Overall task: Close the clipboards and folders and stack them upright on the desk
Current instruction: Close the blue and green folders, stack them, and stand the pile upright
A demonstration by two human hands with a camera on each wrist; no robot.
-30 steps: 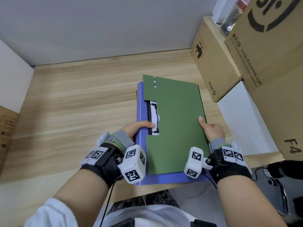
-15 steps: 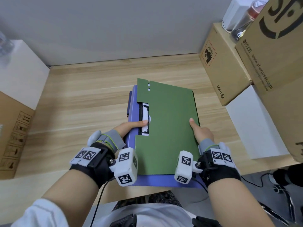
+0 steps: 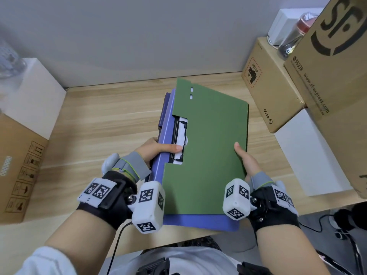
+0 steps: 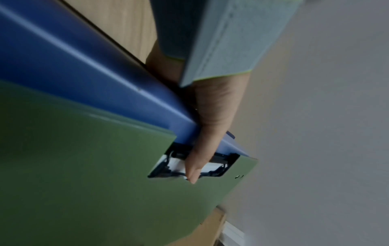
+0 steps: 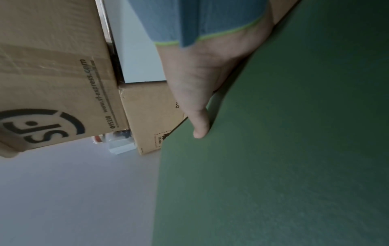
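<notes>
Lifted off the desk, both folders approach "sf-express.com" box.

Closed green clipboard atop blue folder, lifted, tilted

L hand grips left edge of green clipboard atop blue folder, thumb on metal clip. R hand grips right edge, thumb on top. Stack over desk; boxes at right.
</notes>
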